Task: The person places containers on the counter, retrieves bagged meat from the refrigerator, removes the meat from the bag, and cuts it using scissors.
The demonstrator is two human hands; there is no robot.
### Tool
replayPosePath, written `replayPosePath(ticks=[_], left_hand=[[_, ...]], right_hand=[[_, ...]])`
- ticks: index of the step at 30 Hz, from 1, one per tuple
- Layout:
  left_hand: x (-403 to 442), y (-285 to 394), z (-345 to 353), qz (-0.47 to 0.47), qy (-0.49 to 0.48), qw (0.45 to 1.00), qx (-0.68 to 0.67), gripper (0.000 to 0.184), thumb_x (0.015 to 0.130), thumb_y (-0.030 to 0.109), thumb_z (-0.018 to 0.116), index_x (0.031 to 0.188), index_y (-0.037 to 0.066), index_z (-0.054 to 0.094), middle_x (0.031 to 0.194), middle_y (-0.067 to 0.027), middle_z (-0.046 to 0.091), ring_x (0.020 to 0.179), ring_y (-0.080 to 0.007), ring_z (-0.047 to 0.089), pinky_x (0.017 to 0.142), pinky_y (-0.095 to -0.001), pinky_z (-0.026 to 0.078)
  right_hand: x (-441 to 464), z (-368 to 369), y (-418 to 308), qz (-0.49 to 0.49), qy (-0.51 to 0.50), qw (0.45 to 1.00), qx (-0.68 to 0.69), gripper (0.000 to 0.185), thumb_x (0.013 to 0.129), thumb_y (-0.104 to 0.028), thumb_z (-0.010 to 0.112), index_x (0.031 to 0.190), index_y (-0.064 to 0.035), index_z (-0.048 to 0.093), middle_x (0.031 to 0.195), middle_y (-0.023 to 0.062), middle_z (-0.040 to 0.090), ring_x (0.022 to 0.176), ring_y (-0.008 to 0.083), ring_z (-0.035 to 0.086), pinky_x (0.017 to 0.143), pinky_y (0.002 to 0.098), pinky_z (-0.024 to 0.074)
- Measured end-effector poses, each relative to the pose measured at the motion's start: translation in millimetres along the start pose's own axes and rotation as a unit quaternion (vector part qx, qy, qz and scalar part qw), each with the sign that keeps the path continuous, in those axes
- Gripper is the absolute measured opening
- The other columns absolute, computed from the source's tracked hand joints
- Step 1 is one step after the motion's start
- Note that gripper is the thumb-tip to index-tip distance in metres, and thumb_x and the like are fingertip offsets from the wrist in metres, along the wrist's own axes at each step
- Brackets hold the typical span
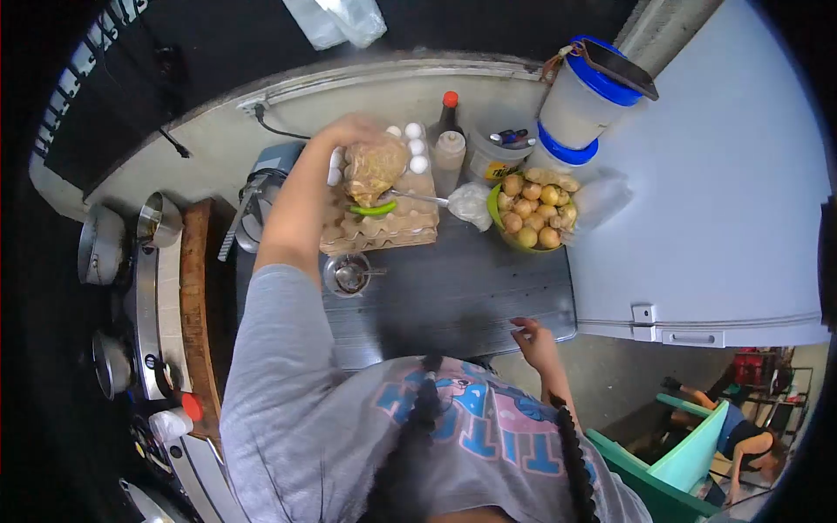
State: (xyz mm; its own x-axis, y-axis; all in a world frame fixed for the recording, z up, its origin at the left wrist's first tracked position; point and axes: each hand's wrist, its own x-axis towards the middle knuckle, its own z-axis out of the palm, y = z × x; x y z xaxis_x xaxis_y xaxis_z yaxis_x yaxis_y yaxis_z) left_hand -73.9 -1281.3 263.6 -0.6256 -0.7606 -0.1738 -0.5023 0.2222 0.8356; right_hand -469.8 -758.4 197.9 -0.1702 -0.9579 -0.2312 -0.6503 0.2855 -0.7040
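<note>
My left hand (353,131) reaches over a stack of cardboard egg trays (384,231) and has its fingers closed at the top of a clear plastic bag (375,170) with yellow-brown contents I cannot identify. Part of the hand blurs into the bag. White eggs (417,146) sit in the tray beside it. A green chili pepper (373,209) and a metal utensil handle (418,198) lie on the tray just below the bag. Over the table's front right edge hangs my right hand (534,340), empty, with loosely bent fingers apart.
A small glass bowl (349,275) with a spoon stands on the dark table (462,288). Behind are sauce bottles (449,148) and a plastic tub (497,157). A green bowl of onions (536,209) sits near the refrigerator (715,192). Pots (103,244) line the left. Another person (750,444) bends behind.
</note>
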Motion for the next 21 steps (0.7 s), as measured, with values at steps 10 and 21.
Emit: replayPosePath(ticks=[10, 21], left_hand=[[-59, 22, 72, -0.116, 0.392, 0.867, 0.286, 0.046, 0.076, 0.041, 0.08, 0.098, 0.002, 0.073, 0.099, -0.021, 0.069, 0.092, -0.0397, 0.066, 0.081, -0.0458, 0.053], [-31, -15, 109, -0.145, 0.466, 0.856, 0.17, 0.044, 0.078, 0.041, 0.077, 0.099, 0.003, 0.073, 0.093, -0.0209, 0.072, 0.089, -0.0323, 0.07, 0.081, -0.043, 0.055]], right_hand=[[76, -56, -24, -0.063, 0.007, 0.998, 0.021, 0.025, 0.085, -0.013, 0.07, 0.11, -0.0056, 0.071, 0.095, 0.0166, 0.07, 0.081, 0.0291, 0.068, 0.071, 0.0374, 0.0529], [315, -132, -149, -0.302, 0.142, 0.94, -0.068, 0.019, 0.09, -0.016, 0.062, 0.102, -0.004, 0.071, 0.096, 0.0191, 0.07, 0.09, 0.0345, 0.067, 0.078, 0.0425, 0.0525]])
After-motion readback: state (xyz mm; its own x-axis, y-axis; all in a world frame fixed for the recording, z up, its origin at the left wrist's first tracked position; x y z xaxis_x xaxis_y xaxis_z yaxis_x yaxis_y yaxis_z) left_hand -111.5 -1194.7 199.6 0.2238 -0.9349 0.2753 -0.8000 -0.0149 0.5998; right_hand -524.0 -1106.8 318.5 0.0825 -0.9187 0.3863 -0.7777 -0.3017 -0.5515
